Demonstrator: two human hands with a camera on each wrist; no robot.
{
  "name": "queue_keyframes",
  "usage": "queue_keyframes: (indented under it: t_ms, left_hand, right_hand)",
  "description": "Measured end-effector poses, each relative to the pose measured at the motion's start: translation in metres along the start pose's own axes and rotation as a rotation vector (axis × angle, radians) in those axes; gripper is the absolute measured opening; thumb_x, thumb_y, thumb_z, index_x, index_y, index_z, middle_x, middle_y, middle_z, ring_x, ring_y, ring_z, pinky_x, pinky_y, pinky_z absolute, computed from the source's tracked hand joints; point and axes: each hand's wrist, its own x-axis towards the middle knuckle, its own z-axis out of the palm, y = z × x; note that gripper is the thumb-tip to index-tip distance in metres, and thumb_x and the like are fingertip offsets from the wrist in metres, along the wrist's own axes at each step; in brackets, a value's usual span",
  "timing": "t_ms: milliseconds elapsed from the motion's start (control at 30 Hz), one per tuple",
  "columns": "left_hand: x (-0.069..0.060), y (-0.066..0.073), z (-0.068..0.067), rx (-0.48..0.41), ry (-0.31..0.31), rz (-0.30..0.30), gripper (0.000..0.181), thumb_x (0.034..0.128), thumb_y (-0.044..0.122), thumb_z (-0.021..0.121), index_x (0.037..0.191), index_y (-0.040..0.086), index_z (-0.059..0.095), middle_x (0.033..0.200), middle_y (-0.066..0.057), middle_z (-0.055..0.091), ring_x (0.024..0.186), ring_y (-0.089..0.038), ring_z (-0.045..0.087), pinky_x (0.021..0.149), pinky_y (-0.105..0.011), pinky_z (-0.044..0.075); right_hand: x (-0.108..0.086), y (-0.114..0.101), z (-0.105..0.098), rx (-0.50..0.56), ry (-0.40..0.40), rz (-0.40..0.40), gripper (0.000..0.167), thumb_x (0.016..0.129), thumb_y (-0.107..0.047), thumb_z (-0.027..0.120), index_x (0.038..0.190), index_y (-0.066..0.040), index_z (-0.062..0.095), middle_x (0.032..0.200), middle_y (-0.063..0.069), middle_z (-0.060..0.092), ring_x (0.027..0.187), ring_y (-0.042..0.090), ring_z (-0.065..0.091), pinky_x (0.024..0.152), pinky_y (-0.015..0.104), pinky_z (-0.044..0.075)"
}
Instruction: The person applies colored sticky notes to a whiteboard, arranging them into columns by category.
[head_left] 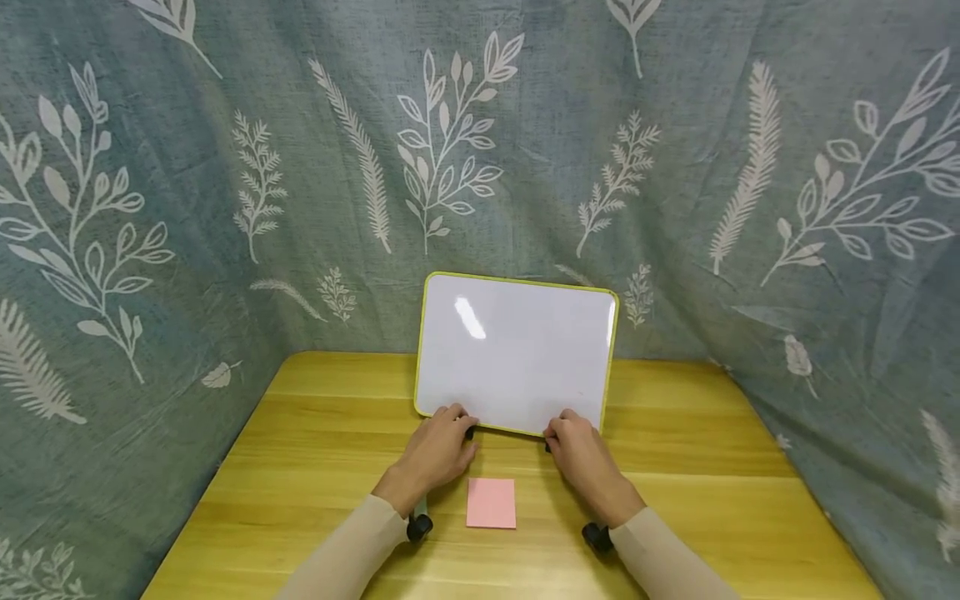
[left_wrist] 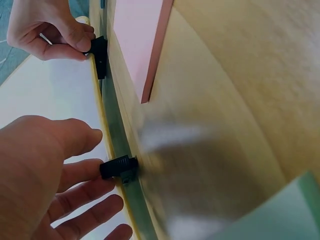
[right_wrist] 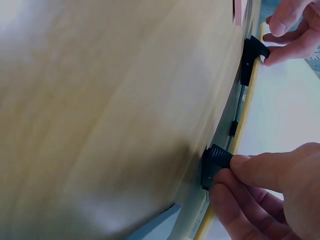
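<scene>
A small whiteboard (head_left: 517,354) with a yellow frame stands tilted at the back of the wooden table. Two black plastic clips sit along its lower edge. My left hand (head_left: 438,446) is at the left clip (left_wrist: 119,167); its index fingertip touches that clip, while the thumb stays raised and the other fingers spread over the board's face. At the right clip (right_wrist: 215,165), my right hand (head_left: 581,454) pinches the black plastic between thumb and index finger. A thin dark rod runs between the clips in the right wrist view.
A pink sticky-note pad (head_left: 491,503) lies on the table (head_left: 300,467) between my forearms. Patterned grey-green curtains (head_left: 525,167) hang around the table's back and sides. Black wrist-worn devices (head_left: 597,537) sit beneath both wrists.
</scene>
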Motion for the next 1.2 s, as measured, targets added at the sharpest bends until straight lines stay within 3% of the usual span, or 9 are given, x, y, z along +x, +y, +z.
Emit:
queue_keyframes:
  t_ms: [233,533,1200]
  left_hand:
    - [0.000,-0.002,-0.003,0.000,0.004,0.043,0.033,0.1099,0.022,0.082,0.139,0.006,0.083,0.127,-0.010,0.078,0.113,-0.030,0.074,0.098,-0.047,0.066]
    - [-0.006,-0.001,-0.008,-0.025,-0.027,0.043,0.032,0.1116,0.021,0.080,0.141,0.008,0.083,0.130,-0.009,0.078,0.117,-0.031,0.075,0.099,-0.049,0.067]
    - [-0.021,0.005,-0.010,-0.006,-0.003,0.106,0.032,0.1089,0.019,0.083,0.139,0.008,0.085,0.126,-0.008,0.078,0.110,-0.027,0.075,0.092,-0.040,0.067]
  right_hand:
    - [0.003,0.003,-0.005,0.029,-0.029,0.027,0.012,0.096,0.010,0.088,0.097,-0.002,0.089,0.091,0.008,0.074,0.086,0.026,0.078,0.078,0.038,0.070]
    - [0.010,0.010,-0.004,0.023,-0.056,0.011,0.011,0.096,0.010,0.088,0.096,-0.001,0.089,0.089,0.008,0.074,0.086,0.028,0.078,0.079,0.039,0.070]
    - [0.007,0.013,-0.008,0.046,-0.099,0.045,0.010,0.096,0.008,0.090,0.095,-0.002,0.089,0.090,0.006,0.075,0.088,0.026,0.078,0.080,0.037,0.070]
